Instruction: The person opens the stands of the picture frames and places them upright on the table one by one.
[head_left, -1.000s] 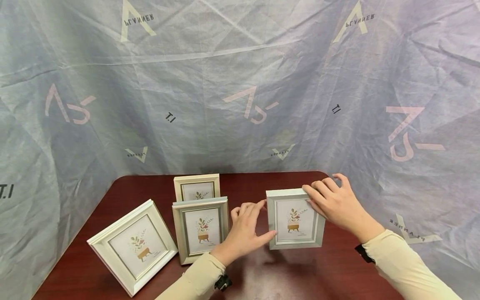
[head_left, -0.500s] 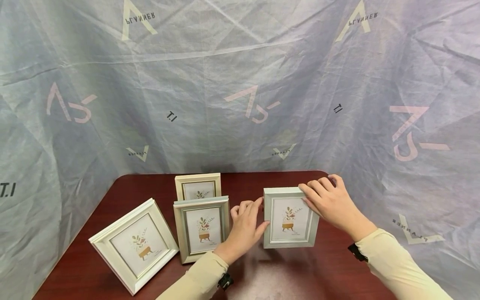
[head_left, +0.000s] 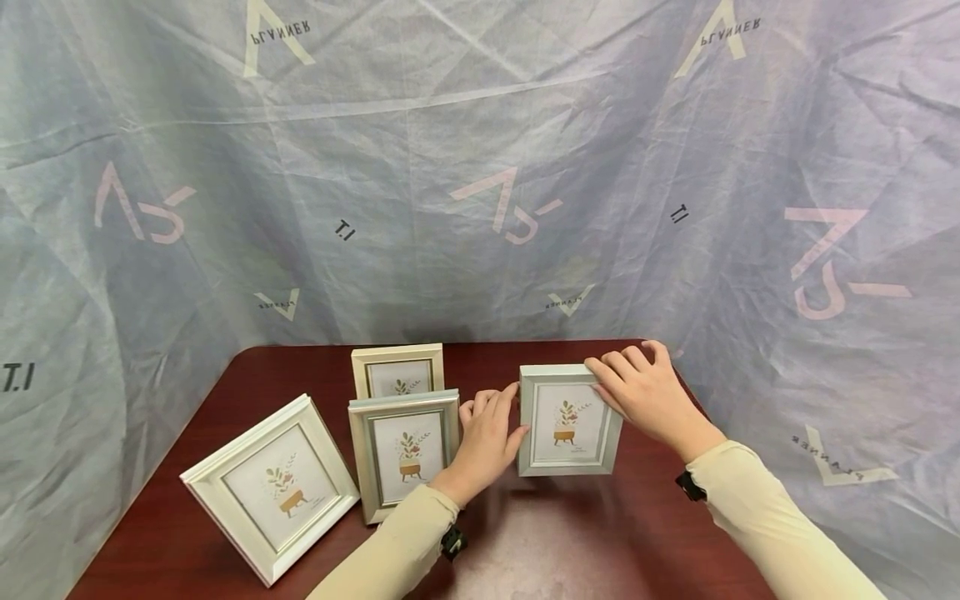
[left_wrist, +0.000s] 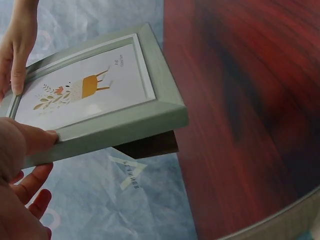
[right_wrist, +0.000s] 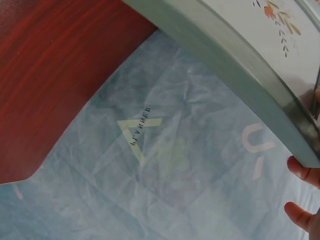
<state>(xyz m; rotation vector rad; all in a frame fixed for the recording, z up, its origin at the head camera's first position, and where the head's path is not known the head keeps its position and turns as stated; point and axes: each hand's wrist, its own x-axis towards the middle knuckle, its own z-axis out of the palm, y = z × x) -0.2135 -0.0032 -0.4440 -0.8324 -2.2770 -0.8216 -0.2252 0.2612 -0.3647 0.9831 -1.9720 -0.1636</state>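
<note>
A pale grey-green picture frame with a potted-plant print is held upright over the table, facing me. My right hand grips its top right corner, thumb on the front. At the opposite side, my left hand pinches the edge: in the left wrist view the thumb lies on the front border and the fingers curl beneath. A dark stand leg juts from its back. In the right wrist view the frame's side crosses the upper right, and much of the right hand is out of that view.
Left of my hands, a champagne-silver picture frame stands before a cream one, partly hiding it. A whitish frame stands angled at the far left. The dark red table ends at a grey printed cloth behind.
The grey-green picture frame has moved left and slightly farther back with my right hand. My left thumb has drawn in to its left edge. The other frames stay put.
</note>
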